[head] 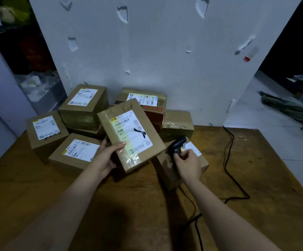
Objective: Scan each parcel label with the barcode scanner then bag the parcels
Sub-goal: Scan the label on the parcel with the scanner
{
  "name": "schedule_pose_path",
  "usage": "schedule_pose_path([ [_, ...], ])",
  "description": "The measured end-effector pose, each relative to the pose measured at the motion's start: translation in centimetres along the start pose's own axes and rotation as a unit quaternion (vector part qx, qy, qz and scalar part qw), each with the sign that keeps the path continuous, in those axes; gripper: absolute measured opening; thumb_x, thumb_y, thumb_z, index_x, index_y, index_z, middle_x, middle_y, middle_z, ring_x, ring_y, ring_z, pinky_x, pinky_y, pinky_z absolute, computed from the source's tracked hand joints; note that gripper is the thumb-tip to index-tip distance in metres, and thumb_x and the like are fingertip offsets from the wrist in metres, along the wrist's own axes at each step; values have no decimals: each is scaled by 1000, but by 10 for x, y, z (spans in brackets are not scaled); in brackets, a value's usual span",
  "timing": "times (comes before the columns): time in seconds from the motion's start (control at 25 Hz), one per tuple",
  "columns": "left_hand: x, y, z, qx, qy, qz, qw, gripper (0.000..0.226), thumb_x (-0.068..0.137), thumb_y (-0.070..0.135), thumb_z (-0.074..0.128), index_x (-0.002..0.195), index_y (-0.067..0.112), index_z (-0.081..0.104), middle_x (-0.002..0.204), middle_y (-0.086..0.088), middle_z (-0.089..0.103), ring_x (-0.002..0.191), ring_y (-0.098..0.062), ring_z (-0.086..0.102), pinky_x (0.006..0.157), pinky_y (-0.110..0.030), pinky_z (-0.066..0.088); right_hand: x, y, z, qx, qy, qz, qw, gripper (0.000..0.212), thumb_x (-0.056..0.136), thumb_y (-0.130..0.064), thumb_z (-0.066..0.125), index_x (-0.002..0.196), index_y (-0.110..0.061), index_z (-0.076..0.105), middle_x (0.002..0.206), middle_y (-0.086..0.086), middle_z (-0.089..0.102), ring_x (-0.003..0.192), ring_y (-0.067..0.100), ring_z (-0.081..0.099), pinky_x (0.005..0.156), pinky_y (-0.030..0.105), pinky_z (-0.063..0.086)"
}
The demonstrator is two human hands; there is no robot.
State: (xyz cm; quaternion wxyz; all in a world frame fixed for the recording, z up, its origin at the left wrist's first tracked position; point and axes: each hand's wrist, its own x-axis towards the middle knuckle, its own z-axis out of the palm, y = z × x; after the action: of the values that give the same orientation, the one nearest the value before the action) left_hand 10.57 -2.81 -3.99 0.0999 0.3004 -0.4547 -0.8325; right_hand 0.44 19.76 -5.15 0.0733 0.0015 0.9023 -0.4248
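Observation:
My left hand (109,156) grips a flat brown cardboard parcel (131,134) by its lower left edge, thumb on top, holding it tilted above the table. Its white and yellow label (130,132) faces up with a black pen mark across it. My right hand (187,164) grips a dark barcode scanner (178,144) with a yellow trigger, just right of the parcel, its head aimed up and to the right. The scanner's black cable (227,156) trails over the table. Under my right hand lies another labelled parcel (200,159).
Several more labelled brown parcels are stacked behind on the wooden table (255,196): two at the left (45,131) (76,153), a taller stack (83,105), and others at the back (145,100) (178,122). A white wall (147,51) stands close behind them.

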Motion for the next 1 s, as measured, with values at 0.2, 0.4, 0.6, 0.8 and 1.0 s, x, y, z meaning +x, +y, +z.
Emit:
schedule_pose_path([
  [0.2,-9,7,-17,103,12,2,995,106,55,10,87,144,34,35,136,-6,54,116,-27,57,91,-47,49,29,25,13,-290,-104,-28,951,51,83,-38,64,123,-14,41,113,8,57,104,28,58,82,39,52],
  [0.4,-10,5,-15,114,4,20,993,99,65,-4,79,144,36,34,125,0,58,111,-21,58,83,-40,52,31,13,11,-51,-112,94,988,40,81,-22,56,118,-12,45,98,9,61,95,32,60,84,45,53],
  [0.6,-2,0,-13,104,22,22,994,105,64,-10,77,147,35,29,110,8,59,120,-27,54,101,-51,45,-14,-44,-12,232,-110,109,960,25,77,-23,58,102,-24,54,83,9,62,78,26,61,76,42,54],
  [0.8,1,-4,-7,109,-1,32,994,106,65,-15,74,147,34,28,116,6,58,119,-26,54,98,-49,48,-79,-78,-31,287,-296,56,909,35,84,-9,59,116,-18,52,65,5,55,47,14,49,44,25,41],
  [1.0,4,-8,-8,112,-17,38,993,110,64,-14,76,149,33,23,141,-2,47,119,-22,51,91,-45,50,-105,-93,-33,270,-325,19,906,29,84,-6,57,109,-20,52,61,3,49,46,14,45,44,26,37],
])
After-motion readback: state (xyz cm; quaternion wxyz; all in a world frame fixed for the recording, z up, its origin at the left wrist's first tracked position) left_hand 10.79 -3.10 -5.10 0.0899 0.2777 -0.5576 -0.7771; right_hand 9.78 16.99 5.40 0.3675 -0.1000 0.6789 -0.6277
